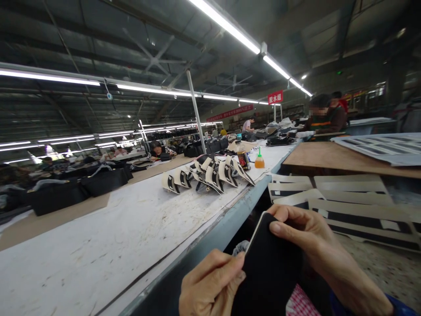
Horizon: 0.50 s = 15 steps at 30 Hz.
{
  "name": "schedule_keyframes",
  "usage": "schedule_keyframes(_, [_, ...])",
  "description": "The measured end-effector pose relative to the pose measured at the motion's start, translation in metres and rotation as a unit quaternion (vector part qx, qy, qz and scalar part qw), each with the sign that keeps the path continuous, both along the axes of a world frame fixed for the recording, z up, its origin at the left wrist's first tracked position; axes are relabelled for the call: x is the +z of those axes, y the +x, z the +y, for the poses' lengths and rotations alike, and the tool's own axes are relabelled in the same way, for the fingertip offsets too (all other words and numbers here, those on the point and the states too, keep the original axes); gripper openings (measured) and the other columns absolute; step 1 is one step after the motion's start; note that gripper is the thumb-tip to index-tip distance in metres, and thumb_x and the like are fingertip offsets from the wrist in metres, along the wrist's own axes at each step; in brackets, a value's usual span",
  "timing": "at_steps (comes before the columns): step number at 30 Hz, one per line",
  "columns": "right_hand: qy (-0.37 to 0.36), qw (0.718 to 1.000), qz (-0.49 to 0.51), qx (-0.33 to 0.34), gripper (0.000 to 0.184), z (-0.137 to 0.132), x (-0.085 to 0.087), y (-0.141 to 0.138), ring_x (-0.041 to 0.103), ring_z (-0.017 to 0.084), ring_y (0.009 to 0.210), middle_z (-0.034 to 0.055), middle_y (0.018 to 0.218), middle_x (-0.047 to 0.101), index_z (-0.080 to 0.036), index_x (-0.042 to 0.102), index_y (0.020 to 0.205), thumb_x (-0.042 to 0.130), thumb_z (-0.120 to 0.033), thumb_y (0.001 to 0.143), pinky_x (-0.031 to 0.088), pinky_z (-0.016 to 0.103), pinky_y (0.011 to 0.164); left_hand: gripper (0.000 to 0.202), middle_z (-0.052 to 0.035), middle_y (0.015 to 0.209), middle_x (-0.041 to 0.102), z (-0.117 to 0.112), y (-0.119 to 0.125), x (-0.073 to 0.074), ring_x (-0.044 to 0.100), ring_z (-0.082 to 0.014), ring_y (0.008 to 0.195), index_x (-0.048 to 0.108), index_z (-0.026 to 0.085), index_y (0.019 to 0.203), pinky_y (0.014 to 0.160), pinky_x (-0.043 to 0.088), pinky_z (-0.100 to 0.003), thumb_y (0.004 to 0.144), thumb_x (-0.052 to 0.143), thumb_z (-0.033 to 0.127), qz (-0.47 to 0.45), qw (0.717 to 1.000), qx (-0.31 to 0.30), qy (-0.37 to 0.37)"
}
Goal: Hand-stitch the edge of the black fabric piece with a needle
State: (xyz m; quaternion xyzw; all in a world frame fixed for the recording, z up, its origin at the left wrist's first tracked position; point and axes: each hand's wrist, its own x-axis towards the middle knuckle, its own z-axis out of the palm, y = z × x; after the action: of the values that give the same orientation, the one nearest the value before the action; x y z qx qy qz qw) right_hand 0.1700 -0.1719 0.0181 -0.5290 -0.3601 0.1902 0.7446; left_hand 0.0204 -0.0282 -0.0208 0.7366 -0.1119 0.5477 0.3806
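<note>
Left hand (210, 283), right hand (307, 230) — both pinch a black panel (271, 259).

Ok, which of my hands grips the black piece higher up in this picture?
Your right hand, near the top of the black piece; your left hand pinches it lower down.

A long white surface (131, 228) with a blue-grey edge, flecked with brown marks, runs left of and ahead of the left grip (217, 276). Farther out, ahead of both hands' grip, a cluster of curved cream-and-black pieces (213, 175) lies near that edge. Just beyond stand a dark can (243, 161) and a green-capped bottle (259, 163) of amber liquid. Black pieces (279, 140) lie farthest from the grip.
</note>
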Motion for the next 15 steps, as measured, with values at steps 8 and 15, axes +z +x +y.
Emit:
schedule_keyframes(8, [-0.038,0.994,-0.085,-0.049,0.036,-0.011,0.004,-0.009,0.057,0.011,0.068,0.0001,0.084,0.067,-0.019,0.062,0.062,0.081,-0.044,0.079,0.043,0.019,0.056,0.05,-0.0017,0.085,0.068,0.003,0.012,0.003,0.064,-0.0092,0.068,0.07,0.02,0.128,0.061,0.054,-0.017,0.085,0.066,-0.006,0.002,0.996,-0.008,0.084])
schedule_keyframes(15, [-0.058,0.974,-0.183,-0.118,0.03,-0.015,0.0,-0.008,0.066,0.015,0.076,0.0,0.086,0.072,-0.022,0.067,0.065,0.077,-0.043,0.083,0.049,0.021,0.065,0.035,0.0015,0.083,0.067,-0.011,0.026,0.005,0.062,-0.0066,0.069,0.077,0.022,0.115,0.066,0.053,-0.014,0.089,0.065,0.0,-0.035,0.999,0.02,-0.007])
